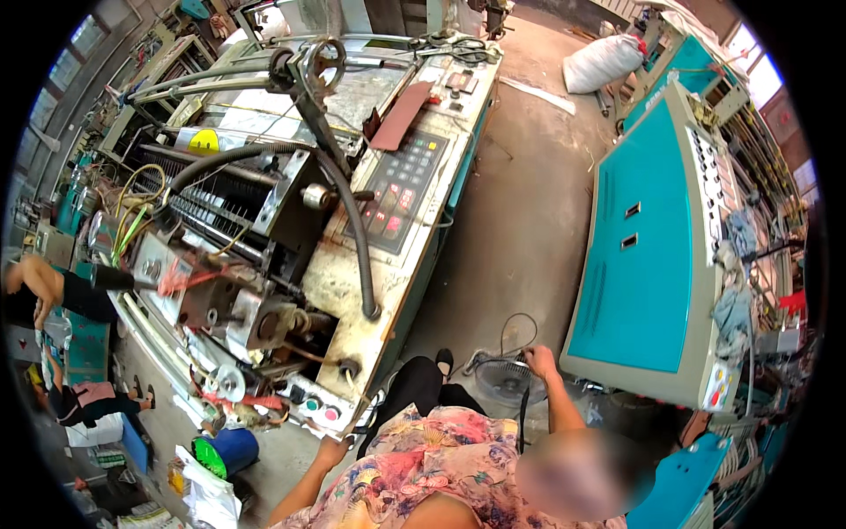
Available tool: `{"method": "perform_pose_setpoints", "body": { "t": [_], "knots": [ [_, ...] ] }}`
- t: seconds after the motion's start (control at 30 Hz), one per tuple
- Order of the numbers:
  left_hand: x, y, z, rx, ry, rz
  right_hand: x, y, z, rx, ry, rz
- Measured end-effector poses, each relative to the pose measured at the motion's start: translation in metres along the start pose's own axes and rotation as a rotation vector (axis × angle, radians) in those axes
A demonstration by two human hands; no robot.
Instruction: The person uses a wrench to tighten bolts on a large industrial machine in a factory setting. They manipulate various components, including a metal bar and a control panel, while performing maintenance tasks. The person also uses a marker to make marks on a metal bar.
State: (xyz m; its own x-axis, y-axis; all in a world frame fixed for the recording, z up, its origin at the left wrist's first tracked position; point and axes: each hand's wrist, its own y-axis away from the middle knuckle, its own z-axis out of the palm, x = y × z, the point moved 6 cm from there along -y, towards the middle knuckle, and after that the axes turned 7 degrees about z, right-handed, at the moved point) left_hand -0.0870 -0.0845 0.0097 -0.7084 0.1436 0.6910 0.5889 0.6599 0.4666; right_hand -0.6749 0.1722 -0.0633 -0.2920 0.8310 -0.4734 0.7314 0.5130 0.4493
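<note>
My left hand [332, 451] is low at the near corner of the big machine, just below its small panel with a green and a red button [331, 413]. Its fingers are bent around something too small to make out. Out to the right, my right hand [539, 360] is closed near the top of a round wire-grille fan [507, 381]. A dark piece shows at its fingertips, but I cannot tell what it is. From near this hand a black strap or cable [523, 414] hangs down toward my patterned shirt.
The machine's keypad [405, 189] carries a reddish-brown flat piece [402, 116]. A teal cabinet [639, 238] stands right of the aisle floor [493, 220]. A blue bucket [231, 451] is at lower left. Other people [88, 401] are at far left. A white sack [604, 63] lies ahead.
</note>
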Motion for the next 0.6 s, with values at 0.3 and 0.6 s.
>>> {"method": "perform_pose_setpoints", "body": {
  "t": [0.3, 0.6],
  "knots": [
    [0.03, 0.022, 0.098, -0.034, 0.327, -0.268, -0.138, -0.108, -0.054, -0.404, 0.012, -0.454],
    [0.072, 0.009, 0.148, -0.008, 0.516, -0.499, -0.239, -0.228, -0.088, -0.39, -0.807, 0.077]
  ]
}}
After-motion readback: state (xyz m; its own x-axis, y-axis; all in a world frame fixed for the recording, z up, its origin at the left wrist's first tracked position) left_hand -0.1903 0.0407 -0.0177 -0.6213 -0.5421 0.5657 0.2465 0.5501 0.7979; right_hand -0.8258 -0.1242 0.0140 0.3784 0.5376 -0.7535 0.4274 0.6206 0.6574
